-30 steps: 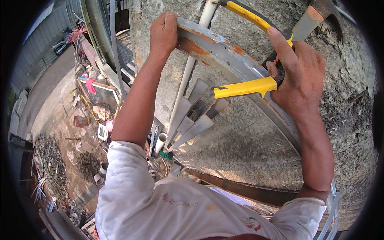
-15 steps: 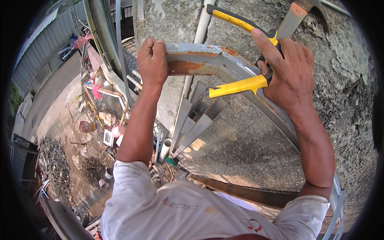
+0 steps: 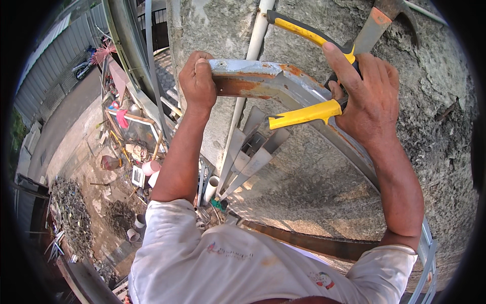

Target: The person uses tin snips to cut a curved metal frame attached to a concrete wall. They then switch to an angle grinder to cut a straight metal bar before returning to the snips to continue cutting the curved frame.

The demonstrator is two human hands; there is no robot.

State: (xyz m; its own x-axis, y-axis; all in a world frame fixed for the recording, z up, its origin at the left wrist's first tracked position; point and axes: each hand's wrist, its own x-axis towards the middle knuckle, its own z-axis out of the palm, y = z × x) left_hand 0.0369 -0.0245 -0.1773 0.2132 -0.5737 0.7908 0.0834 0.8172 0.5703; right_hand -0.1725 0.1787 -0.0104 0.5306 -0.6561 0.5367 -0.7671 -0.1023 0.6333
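Note:
My left hand [image 3: 198,83] is closed round the left end of a bent grey metal channel [image 3: 248,81], rust-stained along its top and inner face. The channel angles down to the right, passing behind my right hand [image 3: 368,96]. That hand grips a hand tool with two spread yellow-and-black handles [image 3: 304,112], like pliers or snips; its jaws are hidden by my fingers. My right index finger points along the upper handle. Just beyond the fingers is a hammer [image 3: 373,29], with an orange-marked shaft and curved metal head; whether the hand also holds it, I cannot tell.
A rough concrete wall [image 3: 314,172] lies under the channel, with a white pipe [image 3: 256,38] running along it. Several cut metal strips [image 3: 250,164] stand below the channel. Down on the left are the ground [image 3: 96,197], rubble [image 3: 71,213] and scattered pails.
Both hands, the channel's left end, the yellow-handled tool and the hammer have shifted slightly right and down. The grip of each hand looks the same.

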